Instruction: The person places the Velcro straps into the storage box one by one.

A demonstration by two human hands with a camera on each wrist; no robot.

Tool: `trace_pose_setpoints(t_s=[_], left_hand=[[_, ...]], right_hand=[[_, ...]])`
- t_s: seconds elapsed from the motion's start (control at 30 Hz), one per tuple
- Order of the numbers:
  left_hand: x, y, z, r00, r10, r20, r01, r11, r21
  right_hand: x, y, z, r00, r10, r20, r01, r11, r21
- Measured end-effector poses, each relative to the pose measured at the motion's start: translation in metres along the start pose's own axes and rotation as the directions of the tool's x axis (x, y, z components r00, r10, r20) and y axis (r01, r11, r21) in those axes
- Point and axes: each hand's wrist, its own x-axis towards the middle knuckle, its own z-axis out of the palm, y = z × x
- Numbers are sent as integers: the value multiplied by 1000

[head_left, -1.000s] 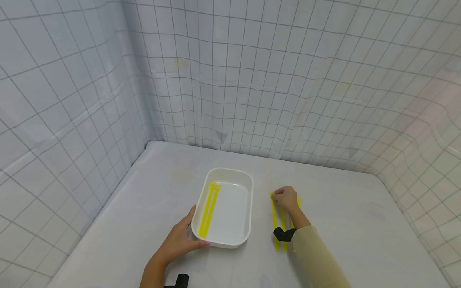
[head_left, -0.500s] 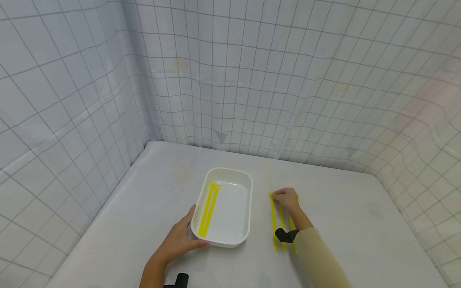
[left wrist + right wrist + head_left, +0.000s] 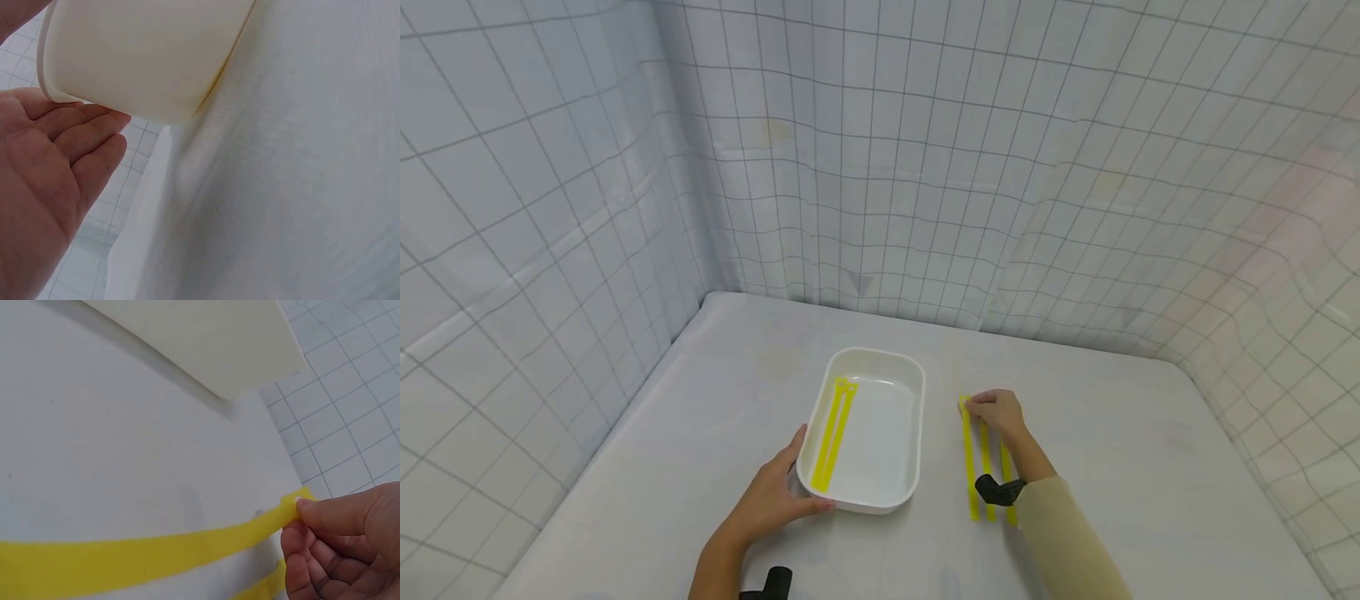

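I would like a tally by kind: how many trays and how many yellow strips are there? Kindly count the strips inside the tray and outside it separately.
White tray: 1
Yellow strips inside the tray: 2
Yellow strips outside the tray: 3
Total: 6

Versus earlier: bare right-hand grip [image 3: 998, 412] and pale beige sleeve [image 3: 1067, 533] shifted slightly rightward. Far end of pinched long, flat yellow strip [image 3: 968, 458] protrudes slightly more beyond grip; rightmost long, flat yellow strip [image 3: 1006, 463] more exposed on grip's near side.

Table [image 3: 1120, 450]: white-covered, far corners rounded
Cloth walls [image 3: 865, 167]: white, grey-gridded, rippled, beyond far and side edges
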Motion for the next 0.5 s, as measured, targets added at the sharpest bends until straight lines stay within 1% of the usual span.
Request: trace_pose_setpoints(t_s=[0.03,0.2,0.3,0.4,0.5], left_hand=[[0,0,0,1000,-1,1,1,1000,-1],[0,1,0,1000,-4,0,4,1000,-5],[-1,1,-1,1000,-3,-4,3,1000,1],[0,1,-1,1000,-3,-3,3,1000,2],[0,1,-1,1000,-6,-2,6,1000,5]], right_hand=[[-1,0,-1,1000,-9,2,9,1000,10],[-3,0,-4,1000,7,5,-7,998,67],[-3,0,-4,1000,21,16,-22,996,81],[-4,-1,-6,1000,5,15,-7,996,85],[-8,-3,-9,999,-33,10,32,995,92]])
